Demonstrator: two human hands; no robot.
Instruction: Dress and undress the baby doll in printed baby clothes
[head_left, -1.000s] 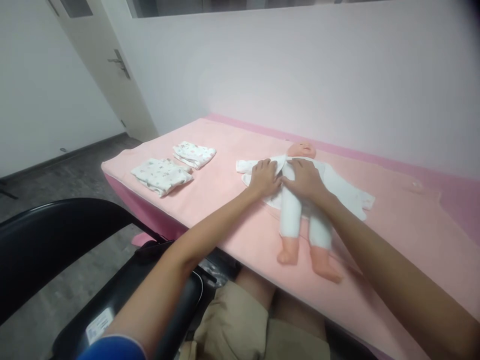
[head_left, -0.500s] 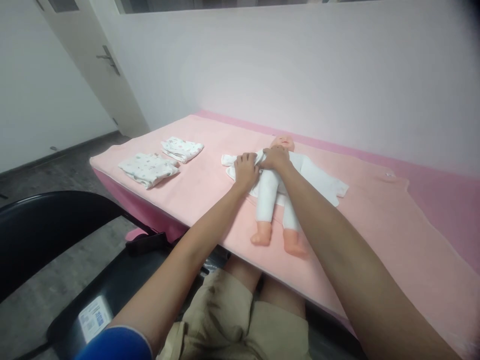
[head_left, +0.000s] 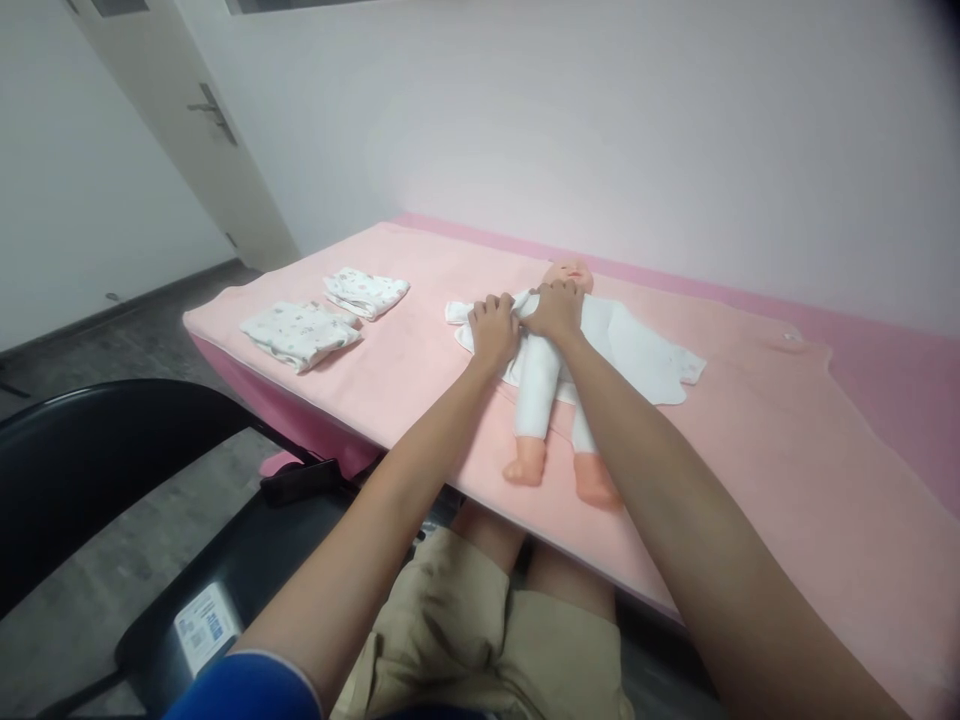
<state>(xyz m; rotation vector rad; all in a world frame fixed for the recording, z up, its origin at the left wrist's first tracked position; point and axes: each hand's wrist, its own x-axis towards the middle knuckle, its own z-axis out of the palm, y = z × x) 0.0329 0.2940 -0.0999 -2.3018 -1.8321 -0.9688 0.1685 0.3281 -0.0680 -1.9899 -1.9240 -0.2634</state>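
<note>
A baby doll [head_left: 541, 385] lies on its back on the pink-covered table [head_left: 750, 440], head toward the wall and bare feet toward me. It wears white leggings, and an open white garment [head_left: 637, 355] is spread under and beside it. My left hand [head_left: 493, 327] is closed on the garment's left flap at the doll's side. Just to its right, my right hand [head_left: 556, 306] is closed on the cloth over the doll's chest, below the chin. The two hands nearly touch.
Two folded, patterned baby garments lie at the table's left end, one [head_left: 300, 333] nearer and one [head_left: 367, 292] farther back. A black chair [head_left: 97, 460] stands to my left. A wall runs close behind the table, and a door [head_left: 187, 120] is at far left.
My right hand has moved up from the doll's hips to its chest. My left hand has stayed on the left flap, and both now bunch the white cloth together there.
</note>
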